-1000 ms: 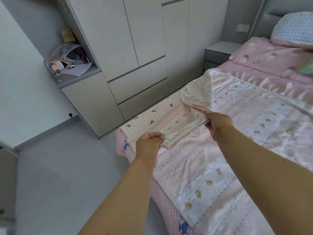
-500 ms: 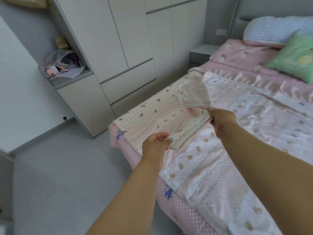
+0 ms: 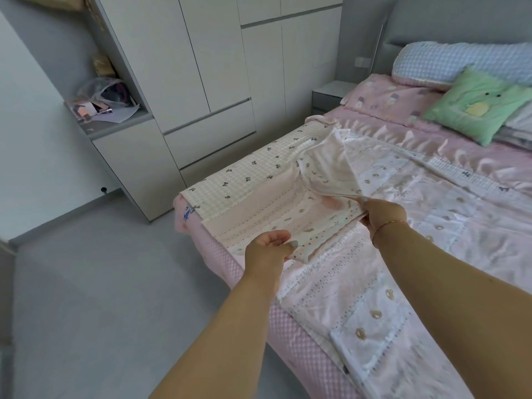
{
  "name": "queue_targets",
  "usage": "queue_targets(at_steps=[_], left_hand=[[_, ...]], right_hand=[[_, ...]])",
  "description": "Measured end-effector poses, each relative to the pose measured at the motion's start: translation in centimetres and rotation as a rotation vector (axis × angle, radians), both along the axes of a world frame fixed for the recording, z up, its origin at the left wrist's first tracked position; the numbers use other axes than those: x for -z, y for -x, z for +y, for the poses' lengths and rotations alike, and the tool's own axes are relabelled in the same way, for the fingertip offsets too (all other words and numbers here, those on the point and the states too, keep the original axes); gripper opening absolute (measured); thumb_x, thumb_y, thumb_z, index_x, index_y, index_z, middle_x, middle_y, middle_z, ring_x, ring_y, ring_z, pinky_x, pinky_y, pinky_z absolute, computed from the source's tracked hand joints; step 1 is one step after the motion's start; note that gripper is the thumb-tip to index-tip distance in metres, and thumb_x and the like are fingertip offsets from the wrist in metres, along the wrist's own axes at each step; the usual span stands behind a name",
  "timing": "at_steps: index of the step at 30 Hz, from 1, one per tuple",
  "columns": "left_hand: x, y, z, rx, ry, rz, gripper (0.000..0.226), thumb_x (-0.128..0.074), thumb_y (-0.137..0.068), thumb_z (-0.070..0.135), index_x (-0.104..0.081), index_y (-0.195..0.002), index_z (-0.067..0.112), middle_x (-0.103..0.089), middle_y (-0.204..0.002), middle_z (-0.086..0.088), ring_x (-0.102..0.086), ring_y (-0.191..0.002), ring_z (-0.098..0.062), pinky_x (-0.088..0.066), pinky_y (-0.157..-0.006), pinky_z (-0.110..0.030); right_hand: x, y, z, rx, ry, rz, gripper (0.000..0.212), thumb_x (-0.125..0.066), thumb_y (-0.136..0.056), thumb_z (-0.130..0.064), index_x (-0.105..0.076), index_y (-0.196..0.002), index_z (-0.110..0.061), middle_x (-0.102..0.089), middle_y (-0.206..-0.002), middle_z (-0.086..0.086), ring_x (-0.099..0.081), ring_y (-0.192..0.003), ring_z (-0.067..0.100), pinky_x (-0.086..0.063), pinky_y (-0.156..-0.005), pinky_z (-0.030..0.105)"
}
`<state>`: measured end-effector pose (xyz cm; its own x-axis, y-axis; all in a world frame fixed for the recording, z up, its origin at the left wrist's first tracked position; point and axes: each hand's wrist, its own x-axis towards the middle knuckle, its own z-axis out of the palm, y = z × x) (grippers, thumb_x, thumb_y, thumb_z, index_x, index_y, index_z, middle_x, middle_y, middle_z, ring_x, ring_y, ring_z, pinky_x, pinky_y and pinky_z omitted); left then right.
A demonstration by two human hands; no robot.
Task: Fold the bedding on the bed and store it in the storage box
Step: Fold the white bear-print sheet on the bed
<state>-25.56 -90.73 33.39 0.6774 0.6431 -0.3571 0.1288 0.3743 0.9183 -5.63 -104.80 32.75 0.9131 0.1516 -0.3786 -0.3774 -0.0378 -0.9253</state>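
Left hand (image 3: 269, 247) nearest, at bed (image 3: 259, 298) edge: fingers curled, pinching near corner of quilt (image 3: 359, 298). Right hand (image 3: 384, 213) just beyond, fingers closed on same turned-back edge. Since a second ago: view swung toward headboard, hands barely shifted, flap (image 3: 331, 165) drooping lower past right hand. Judgement: first fold just begun, no progress yet. Quilt spread over bed. Pillows (image 3: 475, 102) far end. Storage box not visible.

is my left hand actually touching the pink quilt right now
Touching. The head view shows the left hand with thumb and curled fingers pinching the folded edge of the pink quilt; the cloth runs straight out of the grip, with no gap.
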Motion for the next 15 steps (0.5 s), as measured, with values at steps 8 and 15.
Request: queue_targets(at_steps=[8,15], left_hand=[[1.3,0.9,-8.8,-0.099,-0.025,0.064,0.025,-0.074,-0.077,-0.007,-0.069,-0.094,0.011,-0.07,-0.103,-0.01,-0.064,-0.087,-0.015,-0.049,-0.067,-0.017],[2.4,0.8,-15.5,-0.159,-0.019,0.1,0.023,-0.074,-0.077,-0.007,-0.069,-0.091,0.012,-0.069,-0.095,-0.004,-0.064,-0.082,-0.012,-0.052,-0.075,-0.021]], right_hand=[[2.2,-0.3,-6.8,-0.089,0.015,0.002,0.039,-0.054,-0.089,-0.002,-0.051,-0.128,0.005,-0.059,-0.121,0.018,-0.055,-0.07,0.011,-0.053,-0.057,0.018],[2.1,0.1,-12.5,-0.065,-0.05,0.124,0.016,-0.067,-0.086,-0.012,-0.061,-0.074,-0.003,-0.064,-0.1,0.017,-0.061,-0.088,0.025,-0.053,-0.092,0.039]])
